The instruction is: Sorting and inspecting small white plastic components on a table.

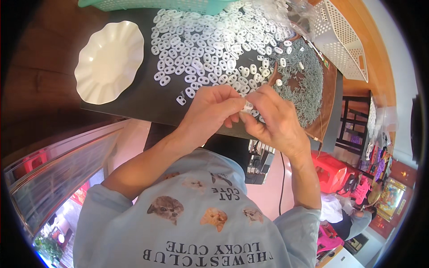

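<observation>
My left hand (pixel 213 107) and my right hand (pixel 278 117) meet over the near edge of the dark table, fingertips pinched together. Between them is a small white plastic oval piece with holes (pixel 248 106), partly hidden by the fingers. Many like pieces, white ovals with two holes (pixel 196 49), lie spread beyond my hands. One white piece (pixel 181 100) with a small grey part by it sits alone left of my left hand. To the right of my right hand is a heap of tiny grey parts, seemingly springs (pixel 308 96), on a brown sheet (pixel 330 96).
A white scalloped dish (pixel 109 62) stands at the left of the table. At the far edge is a green basket (pixel 156 4); a white perforated basket (pixel 339 40) leans at the far right. Red stools (pixel 330 174) and a seated person (pixel 357 223) are farther right.
</observation>
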The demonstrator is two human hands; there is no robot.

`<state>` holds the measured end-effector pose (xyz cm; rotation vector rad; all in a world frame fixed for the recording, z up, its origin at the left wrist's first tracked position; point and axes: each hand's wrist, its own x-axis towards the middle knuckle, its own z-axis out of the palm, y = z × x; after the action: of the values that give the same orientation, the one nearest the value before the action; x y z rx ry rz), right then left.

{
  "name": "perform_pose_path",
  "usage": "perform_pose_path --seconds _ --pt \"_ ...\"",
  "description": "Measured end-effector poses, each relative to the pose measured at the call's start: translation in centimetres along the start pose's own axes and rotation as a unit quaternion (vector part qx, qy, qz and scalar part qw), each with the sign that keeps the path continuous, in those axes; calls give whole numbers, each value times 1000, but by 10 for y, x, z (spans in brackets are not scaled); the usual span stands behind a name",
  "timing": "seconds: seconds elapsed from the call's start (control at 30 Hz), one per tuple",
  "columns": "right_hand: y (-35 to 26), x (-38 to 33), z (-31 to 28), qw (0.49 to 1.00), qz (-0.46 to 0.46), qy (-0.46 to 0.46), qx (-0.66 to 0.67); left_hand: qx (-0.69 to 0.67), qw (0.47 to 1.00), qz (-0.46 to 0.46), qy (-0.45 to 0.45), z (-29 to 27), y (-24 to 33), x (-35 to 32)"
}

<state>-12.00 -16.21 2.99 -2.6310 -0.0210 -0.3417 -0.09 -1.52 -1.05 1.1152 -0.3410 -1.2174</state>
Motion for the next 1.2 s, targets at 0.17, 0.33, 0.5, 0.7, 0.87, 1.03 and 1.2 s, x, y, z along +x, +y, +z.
perform_pose_path --seconds 0.17,0.33,0.5,0.7,0.87,1.03,1.2 --pt "0 -1 0 1000 -1 -3 -5 -5 1000 0 -4 1 -2 1" --pt "2 -3 2 1000 0 0 16 -3 1000 -11 -5 2 -3 1" --pt "3 -4 3 1000 -3 5 12 -36 999 -20 -3 3 -3 1" --pt "-4 -3 6 997 -10 4 -71 -49 998 -35 3 5 -3 2" --pt "2 -10 11 992 -5 -56 -112 -13 999 -31 -3 7 -6 2" --pt "4 -11 11 996 -25 -52 -70 15 999 -36 -18 13 0 -1" --pt "4 -10 9 998 -31 -45 -23 67 995 -13 -72 10 5 -3"
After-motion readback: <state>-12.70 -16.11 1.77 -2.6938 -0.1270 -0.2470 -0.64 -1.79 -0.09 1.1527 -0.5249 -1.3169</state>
